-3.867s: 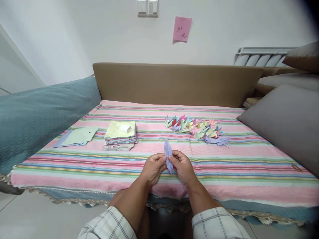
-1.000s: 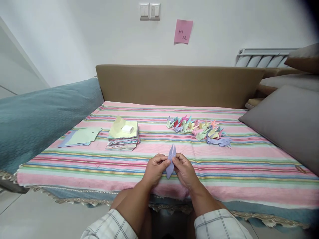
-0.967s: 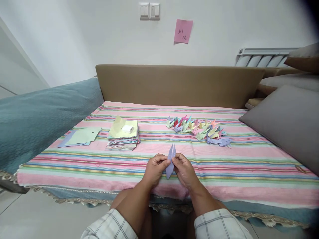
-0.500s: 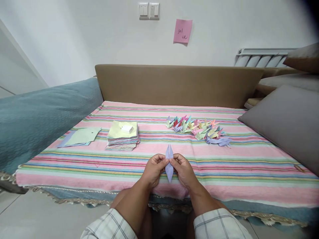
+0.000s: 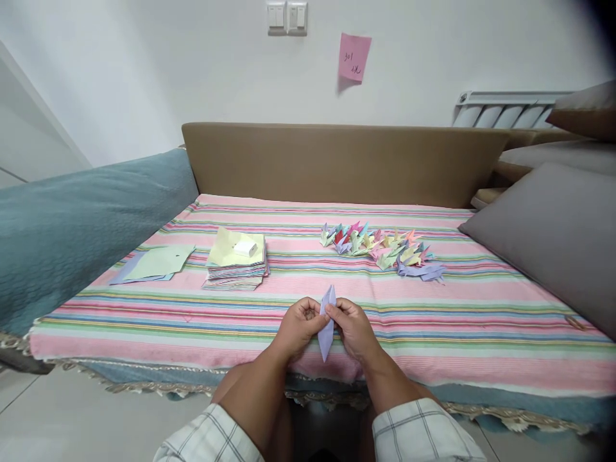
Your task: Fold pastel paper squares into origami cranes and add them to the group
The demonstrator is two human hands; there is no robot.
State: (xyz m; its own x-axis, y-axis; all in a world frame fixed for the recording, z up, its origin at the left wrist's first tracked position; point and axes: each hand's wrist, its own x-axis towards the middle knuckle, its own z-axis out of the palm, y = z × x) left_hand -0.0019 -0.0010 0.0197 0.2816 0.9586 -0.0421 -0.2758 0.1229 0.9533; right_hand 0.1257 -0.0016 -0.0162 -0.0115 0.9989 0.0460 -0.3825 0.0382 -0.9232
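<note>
A folded piece of lavender origami paper (image 5: 326, 337), long and pointed at both ends, is held upright between my two hands above the striped cloth. My left hand (image 5: 299, 326) pinches its left edge with thumb and fingers. On the other side, my right hand (image 5: 355, 326) grips the right edge, its thumb lying on the paper's front. Fingers behind the paper are partly hidden. Beyond my hands, to the right, lies a cluster of several small folded paper cranes (image 5: 375, 247) in many colours, with flat lavender folded pieces (image 5: 421, 271) at its near end.
A stack of square paper (image 5: 235, 273) stands to the left with a small white block (image 5: 245, 248) on top. Loose green and lavender sheets (image 5: 158, 263) lie farther left. A grey cushion (image 5: 553, 237) rests at the right, a brown backrest (image 5: 337, 163) behind, and a pink note (image 5: 355, 58) is on the wall.
The lavender paper, held throughout, has shifted slightly towards me and turned in my fingers. Its split upper tips now look like a single point. The stack's top sheet flutters up and down.
</note>
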